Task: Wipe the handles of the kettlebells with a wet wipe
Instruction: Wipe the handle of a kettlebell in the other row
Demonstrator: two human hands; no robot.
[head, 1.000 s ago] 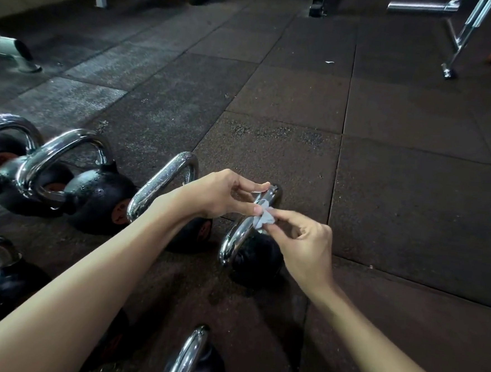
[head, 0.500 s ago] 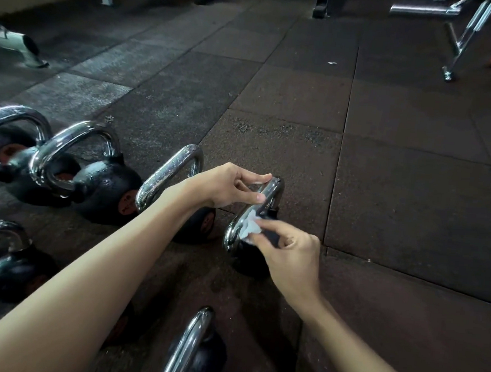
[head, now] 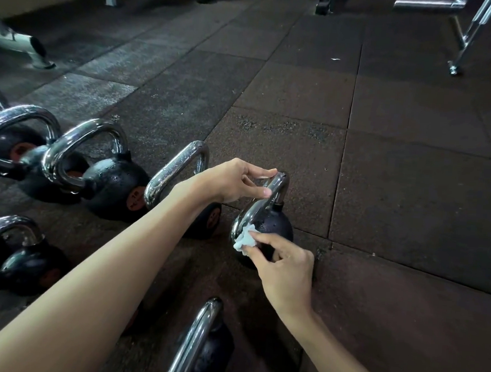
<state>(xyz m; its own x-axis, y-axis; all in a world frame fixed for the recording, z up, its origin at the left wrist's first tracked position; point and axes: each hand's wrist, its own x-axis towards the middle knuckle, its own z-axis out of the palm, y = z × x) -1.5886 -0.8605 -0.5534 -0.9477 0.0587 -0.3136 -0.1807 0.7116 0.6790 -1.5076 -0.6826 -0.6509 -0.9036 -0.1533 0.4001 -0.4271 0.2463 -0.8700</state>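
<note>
Downward along the chrome handle (head: 262,204) goes the right hand (head: 284,271) with the wet wipe (head: 243,239). One second ago it was at the upper part, close to the left hand. Now it is at the near, lower end, where the handle meets the black kettlebell (head: 276,225). I judge that one stroke over this side of the handle is almost finished.

Nearest to the camera stands a second kettlebell (head: 198,348), and no hand touches it. A little farther, the right hand pinches the crumpled wipe between thumb and forefinger and presses it on the metal. Farther again, the left hand (head: 236,182) grips the far top corner of the same handle with thumb and fingers, so it seems to steady the weight on the rubber floor (head: 413,183).

To the left, more kettlebells (head: 113,182) stand in a row, and I cannot tell if they are already wiped. Probably the far side of this handle comes next, then the other bells. At the back, a metal frame (head: 467,35) stands well apart.
</note>
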